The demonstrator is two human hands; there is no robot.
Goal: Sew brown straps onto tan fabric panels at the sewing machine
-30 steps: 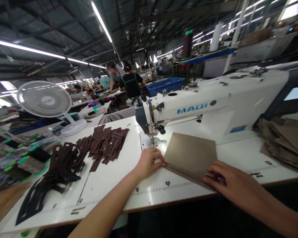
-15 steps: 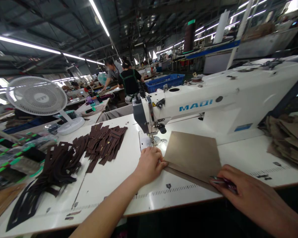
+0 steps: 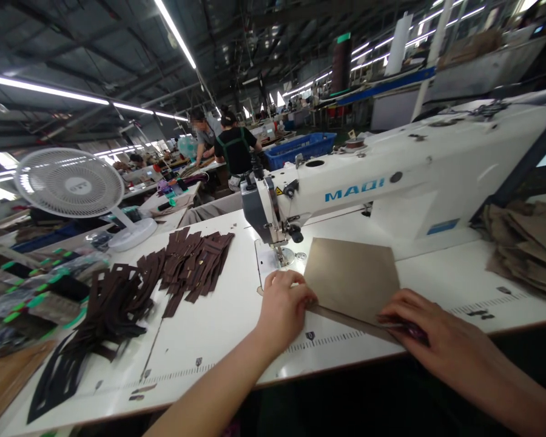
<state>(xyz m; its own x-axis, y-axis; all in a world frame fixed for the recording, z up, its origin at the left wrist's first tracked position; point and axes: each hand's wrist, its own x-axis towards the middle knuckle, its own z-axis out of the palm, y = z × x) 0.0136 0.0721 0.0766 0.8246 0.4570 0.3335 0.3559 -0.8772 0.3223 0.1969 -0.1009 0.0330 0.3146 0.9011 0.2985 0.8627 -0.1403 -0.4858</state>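
A flat olive-brown fabric panel (image 3: 350, 276) lies on the white table just right of the needle area of the sewing machine (image 3: 373, 179). Its near edge is folded or layered. My left hand (image 3: 284, 306) pinches the panel's near left corner, in front of the presser foot (image 3: 281, 258). At the near right corner, my right hand (image 3: 418, 325) has its fingers closed around a small tool with a dark, purplish handle (image 3: 414, 331), and its fingertips press on the panel's edge. The tool's exact kind is mostly hidden by the fingers.
Dark brown fabric strips (image 3: 195, 264) lie piled on the left of the table, beside thread cones (image 3: 57, 306) and a white fan (image 3: 75, 182). More brown fabric pieces (image 3: 523, 249) are stacked at right. Two people work beyond, near a blue crate (image 3: 300, 150).
My left hand has drawn slightly toward me and to the right, away from the presser foot, still pinching the panel's corner. The right hand has shifted slightly up and left along the panel's edge.
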